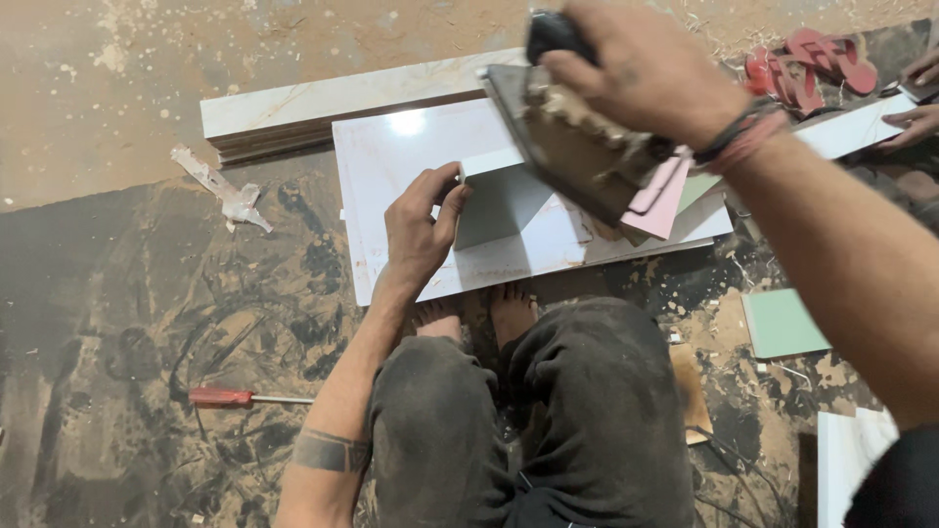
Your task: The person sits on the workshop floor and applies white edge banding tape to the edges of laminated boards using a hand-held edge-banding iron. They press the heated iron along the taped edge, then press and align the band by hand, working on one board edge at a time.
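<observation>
Dusty concrete floor (117,323), stained dark near the person and tan farther off, carries a large white tile (391,196) lying flat just ahead of the person's bare feet. On that large white tile rests a smaller grey-white tile piece (504,200). The left hand (421,230) sits at the left end of this piece, thumb and fingers (452,188) clamped on its edge. The right hand (646,68) hovers above the right part of the large white tile, its fingers closed round the dark grip of a dust-caked power tool (572,137) whose flat base tilts down over the piece. A pink tile scrap (657,200) lies under the tool's lower end. Behind the large white tile is a stack of long tile strips (323,108). Left of it lies crumpled tape (223,191), and nearer the person a red-handled screwdriver (240,397). To its right are a pale green tile (782,323), red sandals (812,64) and another person's hands (915,98).
</observation>
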Action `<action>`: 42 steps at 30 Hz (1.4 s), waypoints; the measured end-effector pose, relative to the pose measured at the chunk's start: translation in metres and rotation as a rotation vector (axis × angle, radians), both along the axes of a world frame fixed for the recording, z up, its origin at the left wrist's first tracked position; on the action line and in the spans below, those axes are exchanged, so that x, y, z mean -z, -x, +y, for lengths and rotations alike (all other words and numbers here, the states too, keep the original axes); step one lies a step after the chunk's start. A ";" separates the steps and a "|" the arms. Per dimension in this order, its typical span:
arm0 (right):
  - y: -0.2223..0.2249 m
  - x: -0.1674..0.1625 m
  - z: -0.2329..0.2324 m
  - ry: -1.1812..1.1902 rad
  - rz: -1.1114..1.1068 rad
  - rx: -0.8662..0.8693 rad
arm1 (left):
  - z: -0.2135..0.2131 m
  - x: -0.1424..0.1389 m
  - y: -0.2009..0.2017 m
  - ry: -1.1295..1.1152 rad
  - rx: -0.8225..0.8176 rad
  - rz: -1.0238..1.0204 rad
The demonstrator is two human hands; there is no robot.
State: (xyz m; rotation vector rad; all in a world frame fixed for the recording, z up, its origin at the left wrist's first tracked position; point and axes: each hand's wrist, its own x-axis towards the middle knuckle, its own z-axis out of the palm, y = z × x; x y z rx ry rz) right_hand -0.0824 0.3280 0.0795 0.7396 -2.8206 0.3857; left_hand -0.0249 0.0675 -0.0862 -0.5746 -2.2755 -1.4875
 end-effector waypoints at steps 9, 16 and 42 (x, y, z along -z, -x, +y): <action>0.005 -0.007 0.014 -0.094 -0.048 0.030 | -0.001 0.005 0.004 -0.058 0.032 -0.049; 0.004 -0.006 -0.086 -0.002 -0.052 -0.114 | -0.002 0.035 0.013 -0.198 0.062 -0.228; -0.169 0.141 0.166 0.197 -0.535 0.408 | -0.002 0.066 0.007 -0.009 0.017 -0.105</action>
